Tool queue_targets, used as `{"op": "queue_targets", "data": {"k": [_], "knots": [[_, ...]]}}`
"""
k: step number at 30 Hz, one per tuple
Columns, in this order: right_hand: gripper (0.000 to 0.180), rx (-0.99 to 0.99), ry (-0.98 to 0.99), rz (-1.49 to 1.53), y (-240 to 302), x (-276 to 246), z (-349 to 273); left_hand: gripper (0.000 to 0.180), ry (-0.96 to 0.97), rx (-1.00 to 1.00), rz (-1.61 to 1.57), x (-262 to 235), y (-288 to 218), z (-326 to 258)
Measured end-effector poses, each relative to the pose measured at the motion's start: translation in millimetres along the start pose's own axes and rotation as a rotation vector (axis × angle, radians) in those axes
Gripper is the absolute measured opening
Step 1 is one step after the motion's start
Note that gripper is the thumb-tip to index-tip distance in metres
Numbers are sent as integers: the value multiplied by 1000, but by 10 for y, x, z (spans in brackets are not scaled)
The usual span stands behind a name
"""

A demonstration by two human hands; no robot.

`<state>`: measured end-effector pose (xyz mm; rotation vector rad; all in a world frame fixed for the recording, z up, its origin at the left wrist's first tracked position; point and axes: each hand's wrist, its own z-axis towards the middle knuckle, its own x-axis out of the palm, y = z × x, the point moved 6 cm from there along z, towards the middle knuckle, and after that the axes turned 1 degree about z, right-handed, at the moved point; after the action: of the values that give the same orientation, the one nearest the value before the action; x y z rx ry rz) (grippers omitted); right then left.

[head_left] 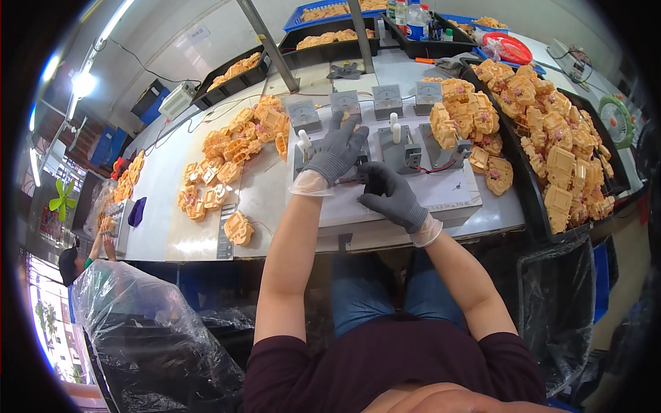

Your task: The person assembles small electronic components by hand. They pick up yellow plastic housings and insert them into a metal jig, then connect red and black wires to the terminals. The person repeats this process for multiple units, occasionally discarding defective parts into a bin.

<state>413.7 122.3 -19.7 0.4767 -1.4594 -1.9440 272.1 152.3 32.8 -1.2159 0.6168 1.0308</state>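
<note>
My left hand (335,153), in a grey glove with a clear cuff beneath, lies over a grey clamp fixture (301,160) with a white-tipped lever (304,138). Its fingers stretch forward toward a panel meter (345,104); whatever is under the palm is hidden. My right hand (394,197), gloved alike, is at the front right of that fixture. Its thumb and forefinger are bent and apart, close to a dark block on the fixture, with no held thing visible. Two similar fixtures, a middle one (399,147) and a right one (441,153), stand alongside, with wires running between them.
Orange plastic housings (234,138) lie heaped to the left, and more (463,113) to the right. A black tray (530,199) full of housings (561,151) borders the right side. Metal posts (272,48) rise behind the meters. Another person's hands (108,237) work far left.
</note>
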Motion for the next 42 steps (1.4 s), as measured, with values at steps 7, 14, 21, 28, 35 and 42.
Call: {"op": "queue_targets", "data": {"k": [7, 14, 21, 28, 35, 42], "knots": [[36, -22, -49, -883, -139, 85, 36, 42, -750, 231, -178, -239, -430, -822], [29, -41, -80, -711, 31, 1, 5, 35, -607, -57, -679, 262, 11, -1105], [15, -284, -520, -1277, 428, -1064, -566, 33, -573, -183, -931, 345, 183, -1108], [15, -320, -632, -1250, 348, -1290, -706, 31, -551, -268, -1065, 345, 120, -1096], [20, -300, -692, -1232, 289, -1342, -716, 30, -530, -288, -1056, 367, 130, -1086], [21, -209, -676, -1231, 287, -1321, -718, 33, -509, -293, -1023, 340, 105, -1096]]}}
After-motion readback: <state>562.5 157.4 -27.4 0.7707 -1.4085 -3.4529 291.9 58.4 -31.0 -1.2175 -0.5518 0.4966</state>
